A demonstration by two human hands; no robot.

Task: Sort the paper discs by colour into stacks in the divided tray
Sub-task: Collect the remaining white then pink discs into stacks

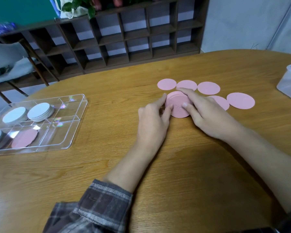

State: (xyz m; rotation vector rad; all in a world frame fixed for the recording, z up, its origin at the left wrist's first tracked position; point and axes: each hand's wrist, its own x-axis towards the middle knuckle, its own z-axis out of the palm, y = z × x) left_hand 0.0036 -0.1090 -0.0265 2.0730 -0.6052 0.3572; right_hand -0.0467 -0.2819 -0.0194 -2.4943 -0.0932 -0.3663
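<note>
On the surface (191,165), a stack of discs (178,106) sits between the left grip (152,121) at its 8 o'clock and the right grip (207,115) at its 4, with loose discs (208,88) fanned from 12 to 3, the divided tray (62,132) well apart at 9, and a box (289,81) at 2.

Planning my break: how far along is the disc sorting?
Done: white stacks and a pink pile sit in the tray. In hand: left hand and right hand gather a pink stack on the table. Left: five loose pink discs beside it.
</note>
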